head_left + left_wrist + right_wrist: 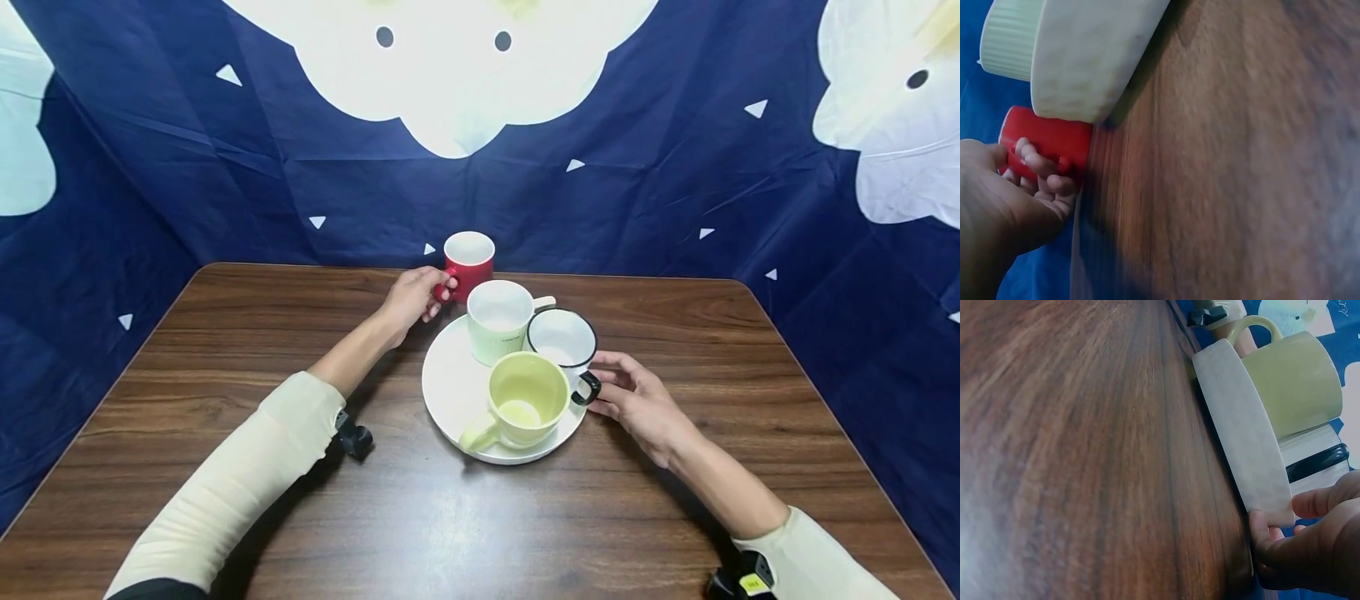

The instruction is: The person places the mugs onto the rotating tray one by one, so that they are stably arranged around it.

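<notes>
A red mug (471, 279) with a white inside stands upright behind the white round tray (447, 400). My left hand (415, 300) holds the mug by its handle, fingers curled through and around it; the left wrist view shows this red mug (1054, 134) sideways. On the tray stand a pale green mug (495, 337), a white mug (562, 337) with a black rim and black handle, and a yellow-green mug (528, 404). My right hand (637, 400) is at the tray's right edge, beside the black handle. In the right wrist view, its fingertips (1259, 520) touch the tray's thick side.
Beneath everything is a brown wood-grain table (360, 517). A dark blue cloth (525, 192) with white cloud shapes hangs behind its far edge and at both sides. The mugs on the tray stand close together.
</notes>
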`<state>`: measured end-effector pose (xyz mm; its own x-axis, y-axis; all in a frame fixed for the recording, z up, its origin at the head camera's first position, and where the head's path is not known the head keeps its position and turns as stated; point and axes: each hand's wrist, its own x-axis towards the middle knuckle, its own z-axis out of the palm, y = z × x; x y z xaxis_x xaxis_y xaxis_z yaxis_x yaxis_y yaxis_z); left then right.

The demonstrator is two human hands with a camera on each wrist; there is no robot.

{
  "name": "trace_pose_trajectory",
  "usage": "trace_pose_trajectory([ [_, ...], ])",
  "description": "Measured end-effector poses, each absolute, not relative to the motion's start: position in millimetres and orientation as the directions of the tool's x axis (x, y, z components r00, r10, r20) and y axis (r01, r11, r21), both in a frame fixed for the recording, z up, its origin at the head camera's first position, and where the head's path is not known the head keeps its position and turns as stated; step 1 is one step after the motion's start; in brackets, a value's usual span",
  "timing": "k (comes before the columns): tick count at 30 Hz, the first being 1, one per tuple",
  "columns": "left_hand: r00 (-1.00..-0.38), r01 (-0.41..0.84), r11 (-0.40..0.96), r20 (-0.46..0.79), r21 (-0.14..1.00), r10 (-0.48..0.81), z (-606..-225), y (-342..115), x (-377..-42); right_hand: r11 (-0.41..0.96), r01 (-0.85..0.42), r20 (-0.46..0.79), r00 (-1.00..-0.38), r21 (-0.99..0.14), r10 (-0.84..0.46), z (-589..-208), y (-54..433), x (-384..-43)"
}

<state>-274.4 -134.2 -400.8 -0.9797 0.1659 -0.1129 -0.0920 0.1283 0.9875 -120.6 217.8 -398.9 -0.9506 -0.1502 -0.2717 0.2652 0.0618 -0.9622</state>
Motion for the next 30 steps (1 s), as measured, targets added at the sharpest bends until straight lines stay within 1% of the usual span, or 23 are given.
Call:
trace_pose_trajectory([
  [4, -0.983, -0.097, 0.132, -0.116, 0.986, 0.141, -400, -137, -274, 0.06, 0.266, -0.272, -0.95, -0.962, -0.153, -398, 218, -122],
  [12, -0.974, -0.135, 0.149, -0.158, 0.98, 0.16, -397, -137, -279, 0.067, 0.247, -0.254, -0.957, -0.967, -0.141, -399, 218, -126],
  [22, -0.974, -0.137, 0.079, -0.149, 0.987, 0.173, -402, -141, -278, 0.096, 0.208, -0.22, -0.966, -0.973, -0.134, -401, 219, -134],
  [27, -0.976, -0.15, 0.044, -0.155, 0.988, 0.15, -404, -144, -279, 0.112, 0.19, -0.205, -0.969, -0.975, -0.137, -400, 218, -139],
  [30, -0.976, -0.165, 0.057, -0.171, 0.985, 0.132, -405, -145, -278, 0.115, 0.191, -0.206, -0.969, -0.975, -0.134, -399, 218, -141],
])
